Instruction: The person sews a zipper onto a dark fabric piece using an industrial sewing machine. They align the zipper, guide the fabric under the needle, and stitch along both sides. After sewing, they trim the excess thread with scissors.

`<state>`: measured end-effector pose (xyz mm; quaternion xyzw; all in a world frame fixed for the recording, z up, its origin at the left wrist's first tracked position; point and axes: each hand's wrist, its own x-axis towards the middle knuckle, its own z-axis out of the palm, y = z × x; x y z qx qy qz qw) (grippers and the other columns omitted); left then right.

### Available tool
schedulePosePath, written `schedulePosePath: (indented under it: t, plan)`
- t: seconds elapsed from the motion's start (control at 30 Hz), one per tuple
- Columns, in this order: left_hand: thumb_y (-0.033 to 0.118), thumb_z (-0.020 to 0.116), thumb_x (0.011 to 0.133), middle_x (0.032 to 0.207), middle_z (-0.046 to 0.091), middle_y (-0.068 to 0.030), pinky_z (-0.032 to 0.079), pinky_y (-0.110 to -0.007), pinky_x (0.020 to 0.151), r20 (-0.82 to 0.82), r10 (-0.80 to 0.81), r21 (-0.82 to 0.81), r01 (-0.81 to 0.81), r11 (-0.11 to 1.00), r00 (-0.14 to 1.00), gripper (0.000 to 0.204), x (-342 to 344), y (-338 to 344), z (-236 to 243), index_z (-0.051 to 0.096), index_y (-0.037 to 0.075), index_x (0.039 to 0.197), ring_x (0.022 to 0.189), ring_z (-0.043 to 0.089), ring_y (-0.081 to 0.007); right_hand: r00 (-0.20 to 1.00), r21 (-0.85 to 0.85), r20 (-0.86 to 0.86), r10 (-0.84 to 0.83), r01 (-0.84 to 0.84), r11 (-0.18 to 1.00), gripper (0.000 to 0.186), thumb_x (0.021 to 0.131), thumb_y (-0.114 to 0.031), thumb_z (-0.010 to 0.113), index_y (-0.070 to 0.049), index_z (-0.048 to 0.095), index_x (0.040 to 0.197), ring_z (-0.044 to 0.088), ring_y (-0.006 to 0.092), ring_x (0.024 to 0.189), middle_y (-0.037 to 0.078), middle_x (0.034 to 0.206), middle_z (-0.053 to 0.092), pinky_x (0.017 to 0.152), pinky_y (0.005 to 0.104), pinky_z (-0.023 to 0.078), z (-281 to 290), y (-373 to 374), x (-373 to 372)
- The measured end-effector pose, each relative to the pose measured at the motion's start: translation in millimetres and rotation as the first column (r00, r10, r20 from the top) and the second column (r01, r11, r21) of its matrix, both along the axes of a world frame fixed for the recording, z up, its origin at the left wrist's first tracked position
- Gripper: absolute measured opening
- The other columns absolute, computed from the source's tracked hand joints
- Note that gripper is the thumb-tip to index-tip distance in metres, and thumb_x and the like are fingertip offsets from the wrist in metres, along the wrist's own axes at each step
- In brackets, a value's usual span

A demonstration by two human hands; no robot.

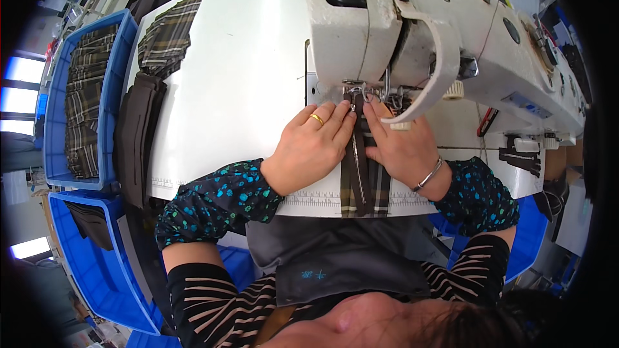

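Note:
A brown zipper (357,167) lies on a strip of plaid fabric (378,193), running under the presser foot (354,90) of a white sewing machine (412,26). My left hand (309,145), with a ring on one finger, lies on the left side of the zipper, fingertips close to the foot. My right hand (403,151) rests on the fabric right of the zipper, fingers extended and thumb apart, with some fingertips partly hidden by the machine's curved white guard. Both hands press from above rather than grasp.
On the white table (245,58), plaid pieces (167,32) and folded dark pieces (135,135) lie left. Blue bins (113,270) stand beside it, one holding plaid fabric (90,103). Red-and-black snips (488,122) and short zipper pieces (519,161) lie at right.

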<state>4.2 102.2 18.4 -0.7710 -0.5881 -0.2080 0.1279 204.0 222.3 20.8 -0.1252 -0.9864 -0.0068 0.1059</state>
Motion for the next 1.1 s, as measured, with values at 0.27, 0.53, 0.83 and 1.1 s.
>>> schedulePosePath:
  t: [0.27, 0.53, 0.83, 1.1]
  plan:
    - [0.016, 0.07, 0.08, 0.131, 0.07, -0.0175, 0.053, -0.042, 0.102, -0.015, -0.021, -0.065, 0.02, 0.998, 1.0, 0.047, 1, -2, -2, 0.072, -0.004, 0.123, 0.116, 0.064, -0.0288, 1.0, 0.016, 0.003, -0.013, 0.013, 1.0, 0.073, 0.079, -0.042, 0.084, 0.002, 0.067, 0.134, 0.056, 0.0385, 0.126, 0.019, 0.116, 0.069, 0.117, 0.0569, 0.038, -2, -1, 3]
    - [0.01, 0.076, 0.071, 0.118, 0.074, -0.0077, 0.057, -0.04, 0.099, 0.013, 0.01, 0.017, -0.01, 1.0, 1.0, 0.05, -3, 9, -2, 0.075, 0.003, 0.12, 0.113, 0.068, -0.0253, 0.998, -0.022, -0.054, -0.024, 0.023, 0.999, 0.057, 0.077, -0.041, 0.086, -0.005, 0.075, 0.119, 0.057, 0.0397, 0.124, 0.017, 0.11, 0.069, 0.116, 0.0567, 0.039, -7, 9, -2]
    - [0.012, 0.076, 0.072, 0.121, 0.074, -0.0086, 0.056, -0.041, 0.099, -0.047, 0.027, 0.018, -0.027, 0.999, 0.999, 0.05, -2, 7, 1, 0.075, 0.003, 0.121, 0.116, 0.068, -0.0265, 0.99, 0.02, -0.132, 0.047, -0.045, 0.999, 0.047, 0.075, -0.036, 0.085, -0.002, 0.076, 0.106, 0.061, 0.0377, 0.118, 0.016, 0.101, 0.068, 0.112, 0.0543, 0.044, -6, 12, -2]
    - [0.016, 0.08, 0.072, 0.128, 0.073, -0.0077, 0.059, -0.039, 0.09, 0.175, -0.108, -0.069, 0.122, 0.99, 0.979, 0.051, 7, -26, -4, 0.074, 0.008, 0.122, 0.112, 0.07, -0.0269, 0.963, 0.055, -0.156, 0.219, -0.213, 0.975, 0.037, 0.085, -0.02, 0.069, 0.001, 0.074, 0.114, 0.068, 0.0336, 0.117, 0.019, 0.121, 0.071, 0.104, 0.0458, 0.055, 2, -39, 33]
